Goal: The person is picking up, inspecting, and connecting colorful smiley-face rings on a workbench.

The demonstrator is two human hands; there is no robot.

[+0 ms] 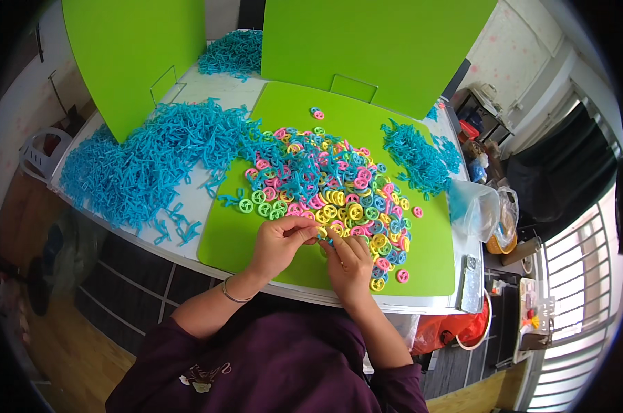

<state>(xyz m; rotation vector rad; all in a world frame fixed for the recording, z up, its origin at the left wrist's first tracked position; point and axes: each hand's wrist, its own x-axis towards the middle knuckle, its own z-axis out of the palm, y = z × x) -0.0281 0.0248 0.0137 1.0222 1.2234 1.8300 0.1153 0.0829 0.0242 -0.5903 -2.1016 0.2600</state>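
Green mat [256, 241] on a white desk [201, 199], heaped with small plastic rings [339, 193] in pink, yellow, blue and green.

Head view: left hand [278, 242] and right hand [349, 261] meeting at the near edge of the ring heap, fingertips drawn together over one small piece [323, 236]; fingers of both hands bent and pinched on it, though too small to tell its shape or colour. Thin bangle [234, 296] around the left wrist, dark purple sleeves [270, 365] below. Big pile of blue plastic sticks [146, 162] on the desk left of the mat, a smaller blue pile [418, 155] on the mat's far right corner, another [234, 51] behind. Two upright green boards [136, 48] at the back of the desk. Clear plastic bag [473, 206] just off the mat's right edge.
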